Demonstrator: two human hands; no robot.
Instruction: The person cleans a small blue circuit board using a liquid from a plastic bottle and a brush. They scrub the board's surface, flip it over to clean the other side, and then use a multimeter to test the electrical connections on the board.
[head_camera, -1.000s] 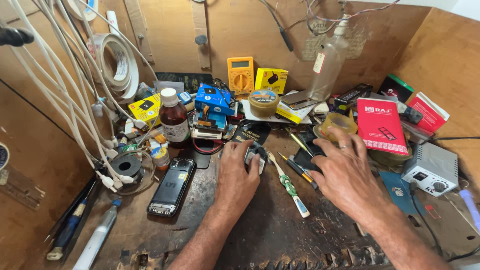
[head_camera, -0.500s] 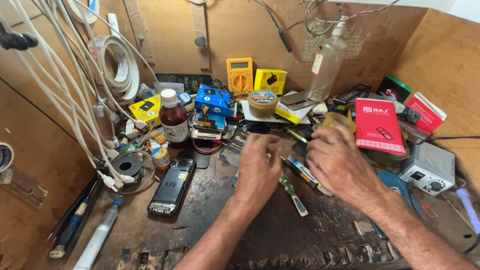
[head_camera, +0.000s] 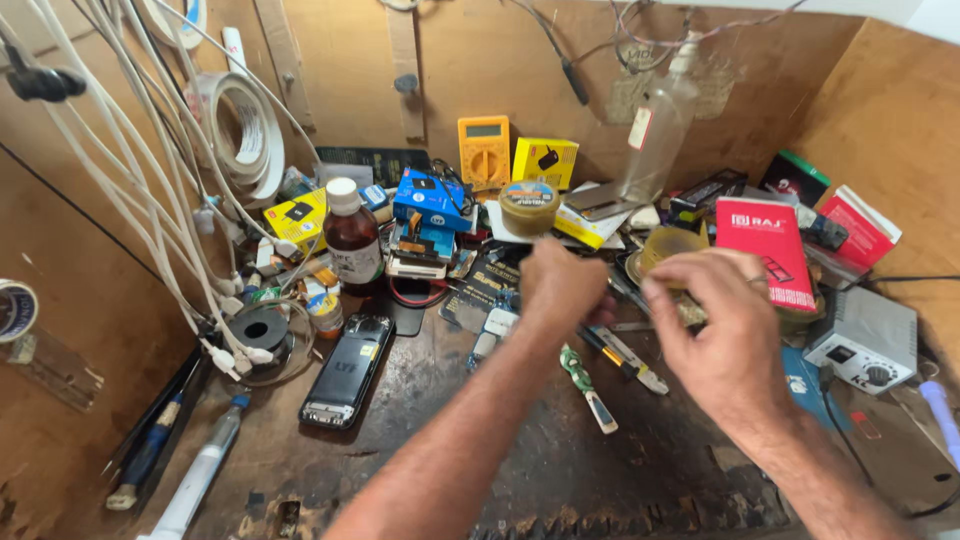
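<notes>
Both hands lifted off bench since prev. frame: L hand (head_camera: 562, 285) fisted, R hand (head_camera: 715, 335) fingers curled (held item, if any, can't tell), above screwdriver (head_camera: 588, 387).

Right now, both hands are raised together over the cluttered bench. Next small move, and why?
Probably lower both hands to the bare dark wooden bench. The left hand is closed, maybe pinching something too small to see; the right hand reaches toward it, with clutter beneath.

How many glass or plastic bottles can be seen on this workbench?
2. A brown bottle with a white cap stands left of centre, beside the blue boxes. A clear tall bottle leans at the back wall. Others may be hidden in the clutter.
</notes>
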